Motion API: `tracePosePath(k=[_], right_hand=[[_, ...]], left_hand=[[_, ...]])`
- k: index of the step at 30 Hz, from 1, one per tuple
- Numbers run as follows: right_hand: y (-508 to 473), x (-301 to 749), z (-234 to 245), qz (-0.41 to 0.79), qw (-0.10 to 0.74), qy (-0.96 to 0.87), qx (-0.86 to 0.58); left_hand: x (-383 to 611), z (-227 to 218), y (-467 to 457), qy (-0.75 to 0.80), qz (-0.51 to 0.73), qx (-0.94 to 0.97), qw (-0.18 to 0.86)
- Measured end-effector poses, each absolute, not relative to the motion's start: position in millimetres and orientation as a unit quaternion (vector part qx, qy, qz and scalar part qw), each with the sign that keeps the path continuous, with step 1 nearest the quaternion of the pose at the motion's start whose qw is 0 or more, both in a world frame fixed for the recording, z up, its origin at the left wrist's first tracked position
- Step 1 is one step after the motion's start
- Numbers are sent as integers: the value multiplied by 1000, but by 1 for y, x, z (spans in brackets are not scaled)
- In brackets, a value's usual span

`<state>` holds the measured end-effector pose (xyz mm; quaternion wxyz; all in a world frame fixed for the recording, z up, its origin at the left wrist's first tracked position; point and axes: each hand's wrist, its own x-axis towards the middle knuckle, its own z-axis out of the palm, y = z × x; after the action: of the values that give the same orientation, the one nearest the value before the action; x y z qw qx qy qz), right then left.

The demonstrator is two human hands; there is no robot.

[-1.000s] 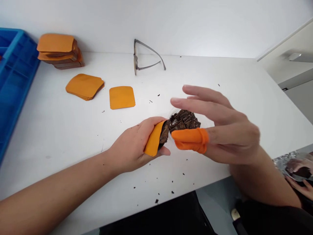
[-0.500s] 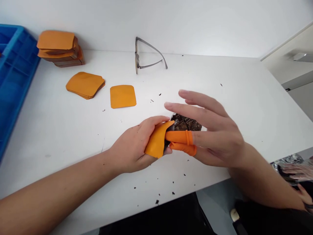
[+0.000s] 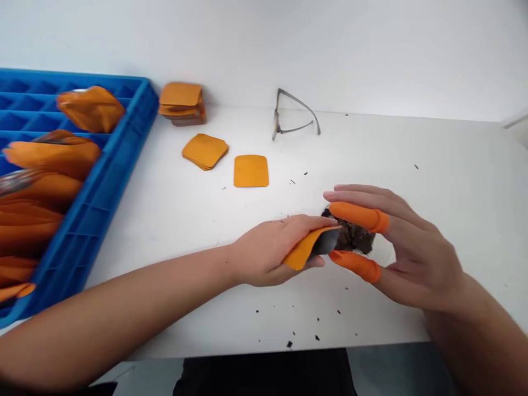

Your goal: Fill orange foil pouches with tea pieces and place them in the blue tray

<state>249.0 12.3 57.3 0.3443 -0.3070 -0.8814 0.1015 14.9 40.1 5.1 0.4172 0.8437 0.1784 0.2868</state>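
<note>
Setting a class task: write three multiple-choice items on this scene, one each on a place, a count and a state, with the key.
1. Where are the glasses? A) in the blue crate B) by the wall C) on the floor
2. How many right-hand fingers wear orange covers? A) two B) one C) four
3. The single orange square is: A) folded B) on edge C) lying flat

1 B: they stand against the wall.
2 A: two covered fingers show.
3 C: it lies flat on the table.

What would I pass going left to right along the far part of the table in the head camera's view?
Blue plastic crate, tall stack of orange squares, smaller orange stack, single orange square, eyeglasses
</note>
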Motion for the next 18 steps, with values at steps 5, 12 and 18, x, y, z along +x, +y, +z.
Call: tracePosePath(k=[5, 12, 18], right_hand=[[18, 251, 47, 107, 348, -889, -279], [18, 250, 50, 160, 402, -852, -294], [12, 242, 52, 232, 359, -823, -374]], left_hand=[[16, 8, 38, 151, 277, 858, 404], [16, 11, 31, 231, 445, 800, 329], [22, 6, 30, 262, 548, 739, 291]])
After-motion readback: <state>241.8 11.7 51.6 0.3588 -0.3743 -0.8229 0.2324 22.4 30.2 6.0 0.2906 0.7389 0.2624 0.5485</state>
